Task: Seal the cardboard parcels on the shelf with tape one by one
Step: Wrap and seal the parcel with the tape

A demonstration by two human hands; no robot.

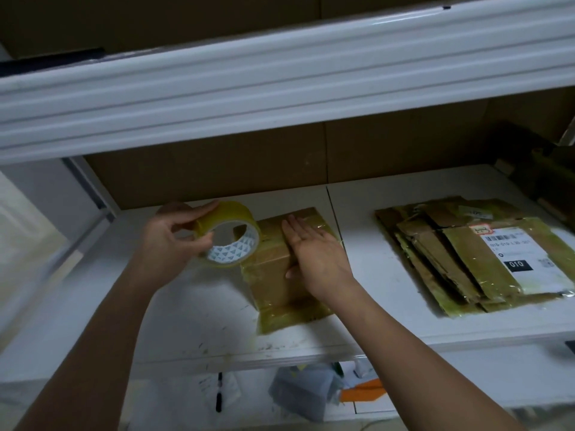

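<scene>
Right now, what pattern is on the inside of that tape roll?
Small dark triangles on a white core; the tape roll itself is yellowish. The head view shows it.

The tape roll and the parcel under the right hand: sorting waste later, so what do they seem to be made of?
Tape roll: glossy, yellowish see-through film, probably plastic, on a printed white core, likely card. Parcel: matte brown cardboard, its shiny bands apparently the same tape.

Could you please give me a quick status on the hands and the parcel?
Left hand grips tape roll. Right hand flat, pressing parcel on shelf. Stack of parcels apart to the right, nothing blocking.
</scene>
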